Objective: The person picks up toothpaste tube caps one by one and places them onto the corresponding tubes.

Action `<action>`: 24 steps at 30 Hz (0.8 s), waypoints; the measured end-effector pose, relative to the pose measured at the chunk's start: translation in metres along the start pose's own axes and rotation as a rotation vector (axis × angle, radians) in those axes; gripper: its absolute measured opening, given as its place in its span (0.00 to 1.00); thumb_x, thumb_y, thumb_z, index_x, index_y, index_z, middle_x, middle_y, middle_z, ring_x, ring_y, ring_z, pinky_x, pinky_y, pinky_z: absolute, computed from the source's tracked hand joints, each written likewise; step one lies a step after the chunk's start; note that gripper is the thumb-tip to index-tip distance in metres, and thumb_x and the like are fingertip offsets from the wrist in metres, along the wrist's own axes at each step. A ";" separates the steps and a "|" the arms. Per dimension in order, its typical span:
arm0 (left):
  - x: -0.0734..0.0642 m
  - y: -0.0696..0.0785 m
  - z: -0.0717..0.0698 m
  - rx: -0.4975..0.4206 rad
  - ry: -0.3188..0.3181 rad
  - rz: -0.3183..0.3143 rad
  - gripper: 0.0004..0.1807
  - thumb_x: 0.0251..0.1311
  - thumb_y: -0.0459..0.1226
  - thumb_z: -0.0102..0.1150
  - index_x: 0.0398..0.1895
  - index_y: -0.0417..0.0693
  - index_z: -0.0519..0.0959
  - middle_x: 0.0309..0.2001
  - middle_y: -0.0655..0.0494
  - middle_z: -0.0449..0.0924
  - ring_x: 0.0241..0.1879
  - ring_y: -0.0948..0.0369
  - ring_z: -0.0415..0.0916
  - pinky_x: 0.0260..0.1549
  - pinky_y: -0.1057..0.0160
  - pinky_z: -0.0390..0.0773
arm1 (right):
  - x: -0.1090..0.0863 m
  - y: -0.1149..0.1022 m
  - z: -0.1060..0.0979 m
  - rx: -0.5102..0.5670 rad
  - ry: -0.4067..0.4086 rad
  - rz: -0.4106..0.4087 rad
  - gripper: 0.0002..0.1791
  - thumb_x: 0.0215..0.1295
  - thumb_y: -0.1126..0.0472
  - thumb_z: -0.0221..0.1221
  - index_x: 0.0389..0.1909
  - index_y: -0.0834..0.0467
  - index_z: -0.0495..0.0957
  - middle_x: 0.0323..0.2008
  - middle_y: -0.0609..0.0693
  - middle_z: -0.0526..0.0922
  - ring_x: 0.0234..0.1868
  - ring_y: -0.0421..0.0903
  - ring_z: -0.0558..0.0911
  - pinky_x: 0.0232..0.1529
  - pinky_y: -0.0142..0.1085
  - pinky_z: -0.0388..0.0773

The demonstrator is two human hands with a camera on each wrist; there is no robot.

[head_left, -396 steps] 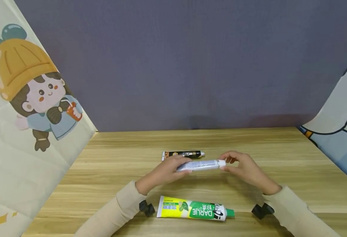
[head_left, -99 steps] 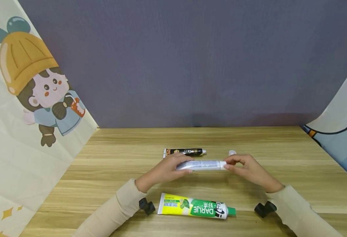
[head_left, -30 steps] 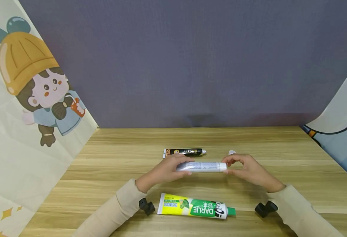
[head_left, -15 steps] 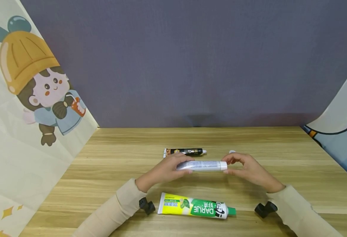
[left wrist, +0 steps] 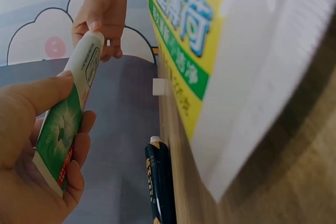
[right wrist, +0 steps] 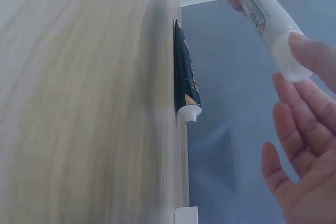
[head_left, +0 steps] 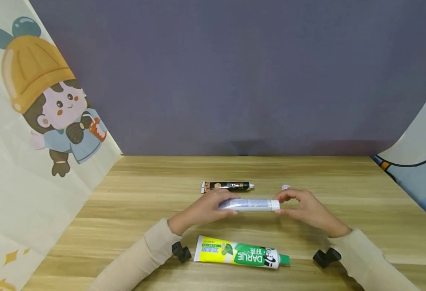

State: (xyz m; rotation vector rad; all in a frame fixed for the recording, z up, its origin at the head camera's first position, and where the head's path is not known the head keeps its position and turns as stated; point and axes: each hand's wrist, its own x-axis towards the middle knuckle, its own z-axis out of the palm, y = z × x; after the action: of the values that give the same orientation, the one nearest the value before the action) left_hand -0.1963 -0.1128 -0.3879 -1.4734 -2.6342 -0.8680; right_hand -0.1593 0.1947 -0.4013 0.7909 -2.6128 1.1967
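Observation:
My left hand [head_left: 207, 208] grips the flat end of a white and green toothpaste tube [head_left: 251, 204], held level above the table. At the tube's other end, my right hand [head_left: 302, 208] has its thumb and index fingertip at the white screw cap [right wrist: 287, 59], while its other fingers spread loosely below. The cap sits on the tube. Beyond my left hand lies a black toothpaste tube [head_left: 231, 186] with its white nozzle bare. A loose small white cap [head_left: 286, 187] stands behind my right hand, partly hidden by it.
A large yellow and green Darlie toothpaste tube [head_left: 238, 252] with a green cap lies in front, between my forearms. The wooden table [head_left: 154, 178] ends at a dark grey backdrop [head_left: 234, 81], with printed cloths at both sides.
The loose white cap now shows behind my right hand, unlike in the oldest frame. My right fingers have shifted round the held tube's cap; the left grip stays the same.

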 end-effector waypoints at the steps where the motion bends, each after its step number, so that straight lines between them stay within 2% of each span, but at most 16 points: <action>1: 0.000 0.000 0.000 -0.002 0.002 -0.004 0.24 0.61 0.44 0.60 0.58 0.43 0.74 0.51 0.55 0.79 0.45 0.63 0.73 0.44 0.65 0.72 | 0.001 0.000 0.000 0.005 -0.005 0.006 0.11 0.53 0.58 0.69 0.38 0.47 0.81 0.37 0.39 0.81 0.39 0.37 0.77 0.43 0.43 0.73; 8: 0.000 -0.001 -0.002 0.000 -0.012 -0.031 0.24 0.62 0.45 0.58 0.59 0.45 0.74 0.53 0.55 0.78 0.48 0.61 0.73 0.47 0.64 0.72 | 0.003 0.006 0.002 0.044 -0.039 0.013 0.13 0.55 0.59 0.68 0.42 0.51 0.80 0.38 0.41 0.81 0.40 0.38 0.78 0.45 0.45 0.75; 12: 0.000 -0.001 -0.004 -0.010 -0.035 -0.072 0.23 0.62 0.45 0.58 0.59 0.46 0.74 0.54 0.55 0.77 0.50 0.61 0.73 0.49 0.63 0.72 | 0.003 0.010 0.002 0.043 -0.031 -0.006 0.13 0.55 0.60 0.67 0.43 0.52 0.80 0.38 0.41 0.82 0.41 0.39 0.79 0.45 0.43 0.76; 18: 0.003 -0.002 -0.001 -0.086 -0.075 -0.137 0.20 0.60 0.43 0.61 0.54 0.47 0.77 0.48 0.57 0.80 0.40 0.67 0.73 0.42 0.68 0.73 | 0.003 0.015 -0.001 0.062 -0.017 -0.006 0.12 0.57 0.61 0.65 0.43 0.56 0.80 0.40 0.46 0.83 0.43 0.44 0.79 0.46 0.38 0.76; 24: 0.005 -0.006 0.002 -0.150 -0.096 -0.195 0.18 0.57 0.40 0.65 0.50 0.47 0.78 0.44 0.58 0.80 0.36 0.69 0.72 0.37 0.70 0.72 | 0.004 0.021 -0.007 0.060 0.005 0.021 0.12 0.61 0.63 0.62 0.45 0.61 0.79 0.42 0.52 0.83 0.44 0.40 0.79 0.47 0.34 0.75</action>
State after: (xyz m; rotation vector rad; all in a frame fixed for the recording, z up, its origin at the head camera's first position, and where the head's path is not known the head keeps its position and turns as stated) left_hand -0.2035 -0.1105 -0.3908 -1.3350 -2.8797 -1.0561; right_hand -0.1744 0.2095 -0.4091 0.7726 -2.5987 1.2869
